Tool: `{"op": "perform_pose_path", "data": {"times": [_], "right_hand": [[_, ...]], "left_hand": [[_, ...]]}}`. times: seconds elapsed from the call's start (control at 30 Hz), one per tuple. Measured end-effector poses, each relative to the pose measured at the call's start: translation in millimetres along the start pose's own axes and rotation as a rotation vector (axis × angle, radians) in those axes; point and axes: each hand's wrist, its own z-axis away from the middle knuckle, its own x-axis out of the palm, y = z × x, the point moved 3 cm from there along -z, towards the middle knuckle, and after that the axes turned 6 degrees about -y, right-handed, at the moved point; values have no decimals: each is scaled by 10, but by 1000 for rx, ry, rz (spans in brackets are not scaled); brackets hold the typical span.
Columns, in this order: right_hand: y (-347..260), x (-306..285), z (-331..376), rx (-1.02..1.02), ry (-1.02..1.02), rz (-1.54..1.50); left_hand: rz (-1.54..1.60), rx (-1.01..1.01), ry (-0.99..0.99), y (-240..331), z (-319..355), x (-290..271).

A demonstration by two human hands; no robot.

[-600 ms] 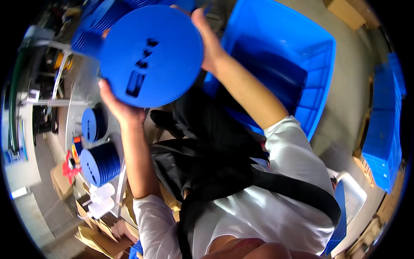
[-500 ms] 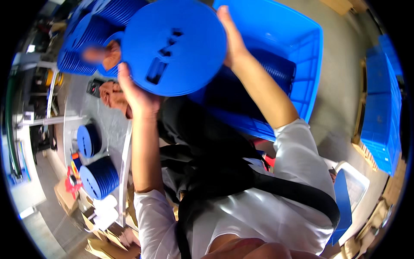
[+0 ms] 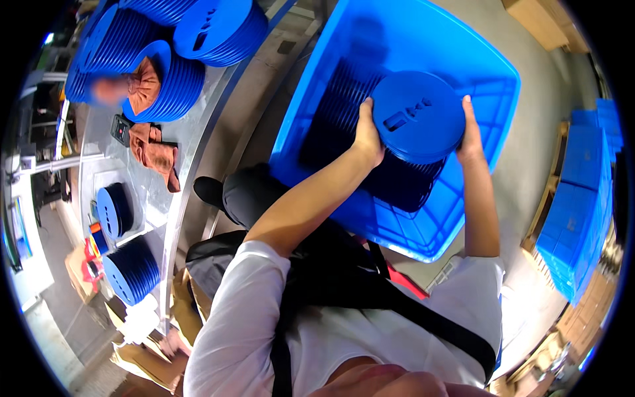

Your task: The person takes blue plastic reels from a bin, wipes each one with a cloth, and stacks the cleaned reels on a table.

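Both my hands hold a stack of round blue plastic discs above a blue crate. My left hand presses on its left side and my right hand on its right side. The top disc has a rectangular slot and several small cut-outs. Beneath, inside the crate, lie more dark blue ribbed discs, partly hidden by the held stack and in shade. Whether the held stack touches them, I cannot tell.
On the metal table at left are several disc stacks, a brown cloth and a small black device. Blue crates stand on a pallet at far right. Cardboard boxes sit at the upper right.
The disc stack has moved right and away from me, from beside the table to over the crate, with both hands still on it. The view has shifted, showing more of the crate.
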Motion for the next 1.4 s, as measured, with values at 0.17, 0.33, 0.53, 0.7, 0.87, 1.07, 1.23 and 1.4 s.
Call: {"op": "perform_pose_path", "data": {"times": [0.17, 0.33, 0.53, 0.7, 0.87, 1.07, 1.23, 1.4], "right_hand": [[-681, 513, -686, -33, -61, 491], [-810, 1041, -1563, 101, -182, 906], [-645, 1483, -2250, 101, -347, 1123], [-508, 1651, -2609, 66, -246, 1296], [-555, 1916, -2622, 43, -380, 1408], [-551, 1892, -2717, -6, -425, 1447], [-626, 1832, -2825, -19, -455, 1448], [-762, 1767, -2854, -27, -448, 1399]], "left_hand": [[239, 72, -102, 238, -592, -61], [311, -43, -22, 361, -890, -346], [493, -80, -2, 338, -1150, -594], [590, -52, -33, 411, -1233, -710], [721, -116, -103, 424, -1327, -844], [741, -127, -83, 456, -1362, -831], [729, -138, -41, 489, -1347, -816], [695, -69, -146, 562, -1363, -619]]}}
